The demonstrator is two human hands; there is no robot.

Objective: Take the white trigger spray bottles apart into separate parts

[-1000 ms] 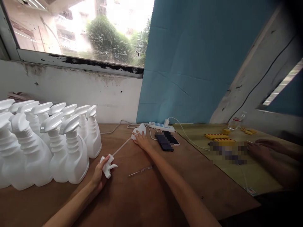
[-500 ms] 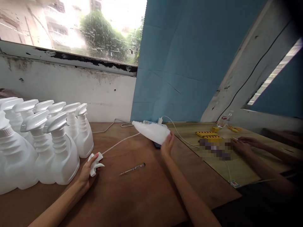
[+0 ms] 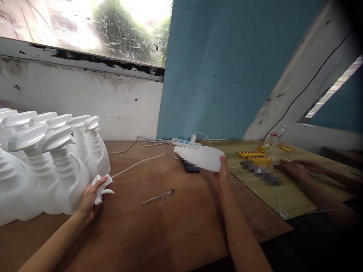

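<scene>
My left hand [image 3: 90, 198] is closed around a white trigger spray head [image 3: 101, 189], whose thin dip tube [image 3: 138, 165] points up and to the right. The tube's free end is apart from the bottle. On the right, my right hand [image 3: 223, 172] grips a white plastic bottle [image 3: 202, 157] by its base. That bottle lies tilted on its side in the air, its open neck toward the left. Between my hands a screwdriver [image 3: 158, 197] with a clear handle rests on the brown table [image 3: 170, 230].
Several white spray bottles [image 3: 68, 177] with heads on crowd the left side. At the back lie a power strip [image 3: 185, 142] and a blurred dark object [image 3: 190, 166]. Another person's hands [image 3: 297, 168] are at the right, by yellow blocks [image 3: 258, 160] and a clear bottle [image 3: 273, 138].
The bottle in my right hand has moved right, and its tube-side gap has widened. My left hand with the spray head has shifted left. The view has tilted slightly.
</scene>
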